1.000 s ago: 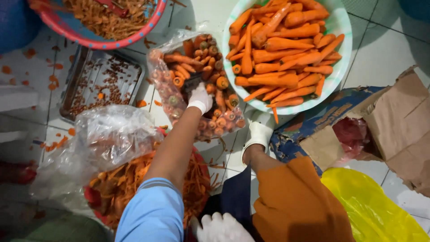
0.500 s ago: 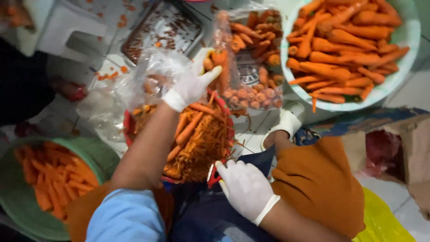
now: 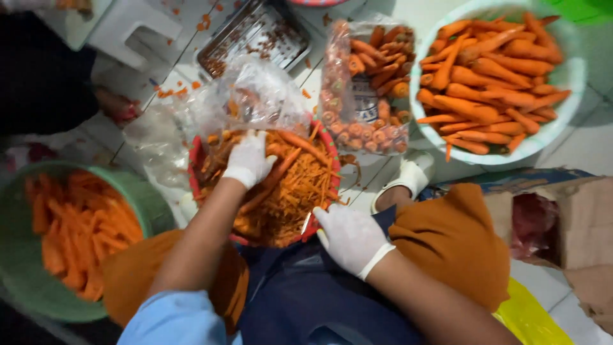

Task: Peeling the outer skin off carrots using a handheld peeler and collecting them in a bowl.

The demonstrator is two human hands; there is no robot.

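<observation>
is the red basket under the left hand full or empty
Full: the red basket is heaped with carrot peelings, and the left hand rests on them.

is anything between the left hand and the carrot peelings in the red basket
Nothing visible does. The left hand already rests on the carrot peelings in the red basket. The clear plastic bag lies behind it, not between.

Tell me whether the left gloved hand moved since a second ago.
Yes. The left hand left the clear plastic bag of carrot pieces and now rests in the red basket of carrot shreds.
</observation>
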